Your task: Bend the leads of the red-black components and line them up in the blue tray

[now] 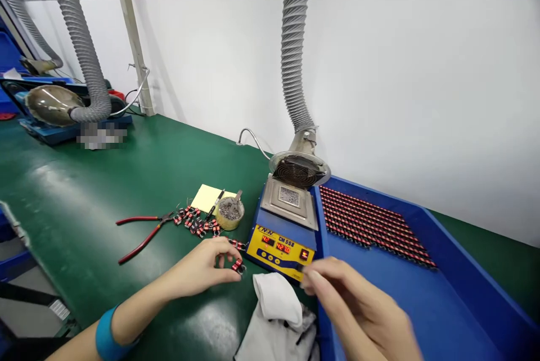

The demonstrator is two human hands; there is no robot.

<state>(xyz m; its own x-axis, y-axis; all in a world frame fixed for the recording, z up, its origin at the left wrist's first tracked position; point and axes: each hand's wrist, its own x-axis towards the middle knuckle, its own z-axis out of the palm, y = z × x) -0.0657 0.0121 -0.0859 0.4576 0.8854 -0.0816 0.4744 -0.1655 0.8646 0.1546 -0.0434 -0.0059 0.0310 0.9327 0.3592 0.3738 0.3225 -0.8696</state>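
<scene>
My left hand (211, 264) is closed, its thumb and fingers around a small red-and-black wired component (238, 266) just above the bench. Similar components (197, 222) lie in a loose pile beyond it, and several more sit by the solder pot's corner. My right hand (358, 307) is in a pinch in front of the blue-and-yellow solder pot (278, 251); a small dark bit shows by its fingertips, too unclear to name. The pot's display is lit red. A grey-white cloth (280, 316) lies between my hands.
Red-handled pliers (147, 231) lie open at left. A round tub (230, 213) of grey material stands on yellow paper (205, 197) beside a pen. The blue tray (396, 305) at right holds rows of components (375, 223). An exhaust hose (295, 40) hangs above the pot.
</scene>
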